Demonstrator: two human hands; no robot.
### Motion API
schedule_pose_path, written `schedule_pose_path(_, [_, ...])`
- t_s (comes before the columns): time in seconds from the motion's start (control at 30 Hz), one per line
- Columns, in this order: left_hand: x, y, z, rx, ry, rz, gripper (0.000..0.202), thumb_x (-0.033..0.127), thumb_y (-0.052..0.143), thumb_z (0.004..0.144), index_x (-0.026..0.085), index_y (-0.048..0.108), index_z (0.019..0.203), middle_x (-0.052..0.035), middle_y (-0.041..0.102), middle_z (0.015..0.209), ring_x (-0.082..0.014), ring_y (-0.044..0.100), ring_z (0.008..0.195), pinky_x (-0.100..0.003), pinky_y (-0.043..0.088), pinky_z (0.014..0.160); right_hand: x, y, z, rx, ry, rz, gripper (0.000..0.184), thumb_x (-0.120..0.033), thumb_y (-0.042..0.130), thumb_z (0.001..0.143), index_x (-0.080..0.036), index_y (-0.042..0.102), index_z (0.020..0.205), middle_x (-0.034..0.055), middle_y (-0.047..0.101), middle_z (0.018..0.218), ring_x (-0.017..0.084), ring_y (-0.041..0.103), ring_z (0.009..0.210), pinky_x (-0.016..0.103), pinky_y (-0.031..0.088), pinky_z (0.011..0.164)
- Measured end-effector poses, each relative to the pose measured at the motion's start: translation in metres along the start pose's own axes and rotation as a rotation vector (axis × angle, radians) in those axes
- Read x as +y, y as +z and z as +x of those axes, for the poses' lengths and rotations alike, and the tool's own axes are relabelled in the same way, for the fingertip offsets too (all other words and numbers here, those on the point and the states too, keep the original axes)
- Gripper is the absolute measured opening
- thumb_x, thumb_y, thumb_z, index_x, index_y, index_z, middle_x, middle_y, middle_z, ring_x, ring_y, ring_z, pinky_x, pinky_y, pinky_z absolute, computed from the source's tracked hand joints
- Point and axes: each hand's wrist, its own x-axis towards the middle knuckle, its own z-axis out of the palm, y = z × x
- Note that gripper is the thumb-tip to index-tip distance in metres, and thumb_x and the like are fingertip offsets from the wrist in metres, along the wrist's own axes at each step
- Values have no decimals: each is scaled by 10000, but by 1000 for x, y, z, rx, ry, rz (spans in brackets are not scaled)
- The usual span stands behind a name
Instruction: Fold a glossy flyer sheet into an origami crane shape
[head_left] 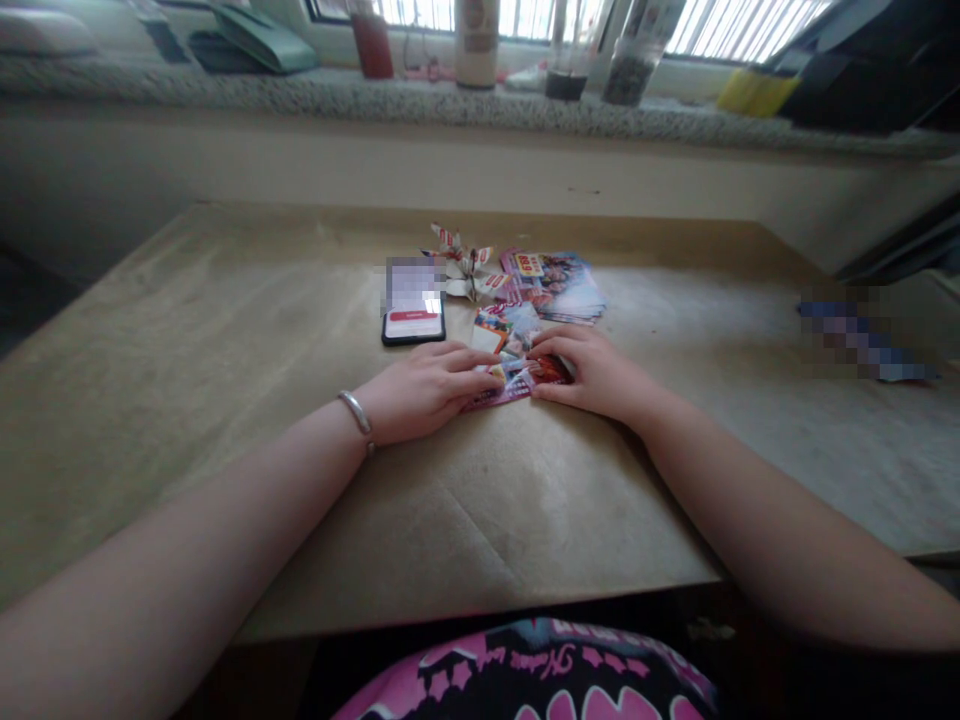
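Observation:
A colourful printed paper sheet (514,345) lies on the table in front of me. My left hand (431,388) rests on its left side, fingers stretched out across the paper. My right hand (589,370) is on the right side of the same sheet, thumb and fingers apart, with a reddish part of the print showing between them. The hands partly cover the sheet, so its full outline is hidden. Just beyond it sits a folded paper flower (471,275) with pointed petals. Behind and to the right is a stack of printed leaflets (559,280).
A phone (414,325) with its screen lit lies left of the flower. The table (262,330) reaches back to a wall under a speckled windowsill (420,105) holding bottles and jars. A blurred bluish item (862,340) lies far right.

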Motion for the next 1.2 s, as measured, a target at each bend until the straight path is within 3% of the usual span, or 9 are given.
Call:
schedule_pose_path(0.17, [3,1,0,65,-28,93,284,321,461,974,269,663,1166,-52,505,1449,-274,472,1293,-473,393,1090,-2,1,1,-10,-34,-8,286,-357,717,773,-218,716,1023,107,666,1184,278,572,1173,473,433,1037])
schedule_pose_path(0.3, [6,0,0,76,-29,136,274,313,477,959,253,665,1150,-57,529,1424,-295,415,1362,-516,329,1142,-4,1,0,-25,-65,-72,269,-344,672,815,-239,730,1056,87,665,1231,293,495,1281,516,360,1105])
schedule_pose_path(0.57, [6,-1,2,114,-63,200,312,326,467,959,204,642,1187,-75,527,1428,-313,399,1379,-540,295,1164,-17,-2,1,-85,-117,-118,289,-344,613,881,-224,727,1119,81,659,1273,253,572,1195,452,420,1069])
schedule_pose_path(0.67, [4,0,3,89,-93,150,342,325,458,959,182,612,1228,-98,548,1400,-309,453,1330,-540,331,1142,-23,-1,2,-85,-77,-142,289,-368,538,930,-223,739,1078,80,684,1232,247,605,1142,446,443,1036])
schedule_pose_path(0.8, [2,2,3,95,-105,53,345,296,450,950,115,594,1206,-152,594,1307,-278,559,1195,-453,458,1044,-29,5,7,-55,-29,-172,235,-267,528,911,-188,727,1007,87,690,1194,235,613,1097,400,457,1002])
schedule_pose_path(1.0, [4,1,4,88,-119,27,277,271,449,937,127,604,1117,-138,640,1178,-252,601,1076,-419,500,961,-35,16,12,-7,165,-360,342,-290,509,880,-126,674,1131,156,642,1171,305,569,1061,424,471,922])
schedule_pose_path(1.2, [4,1,5,66,-138,46,287,297,452,941,115,592,1112,-130,626,1155,-245,600,1032,-385,523,920,-36,17,17,-72,157,-469,420,-290,450,907,-161,609,1274,168,606,1151,319,553,1018,437,449,875])
